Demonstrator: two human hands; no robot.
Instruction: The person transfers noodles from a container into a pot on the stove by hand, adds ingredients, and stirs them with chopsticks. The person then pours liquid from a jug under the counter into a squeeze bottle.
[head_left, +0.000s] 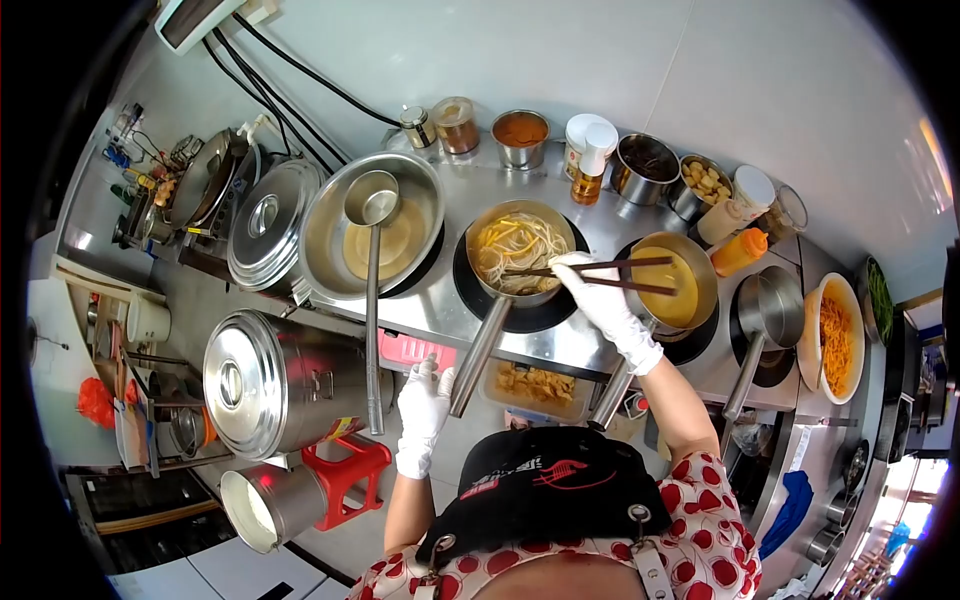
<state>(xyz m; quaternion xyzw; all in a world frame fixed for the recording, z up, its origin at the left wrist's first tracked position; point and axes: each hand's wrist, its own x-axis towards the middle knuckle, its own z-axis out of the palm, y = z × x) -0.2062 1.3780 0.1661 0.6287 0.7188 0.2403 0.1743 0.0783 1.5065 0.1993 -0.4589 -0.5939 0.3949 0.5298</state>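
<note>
My right hand (600, 300), in a white glove, is closed round a pair of long dark chopsticks (640, 286). Their tips reach into a pan of noodles (520, 248) with yellow strips, on a black burner. My left hand (425, 400), also gloved, is beside the end of that pan's handle (480, 360), fingers apart and apparently not touching it. Just left of it hangs the long handle of a ladle (373, 200), whose bowl lies over a wide steel basin (320, 220). Right of the noodles stands a pan of yellow liquid (668, 285).
Seasoning pots and bottles (520, 135) line the wall. An empty saucepan (772, 305) and a bowl of orange shreds (835, 335) are at the right. Lidded steel pots (245, 385) and a red stool (345, 480) stand at the left. A food tub (535, 390) is below the counter edge.
</note>
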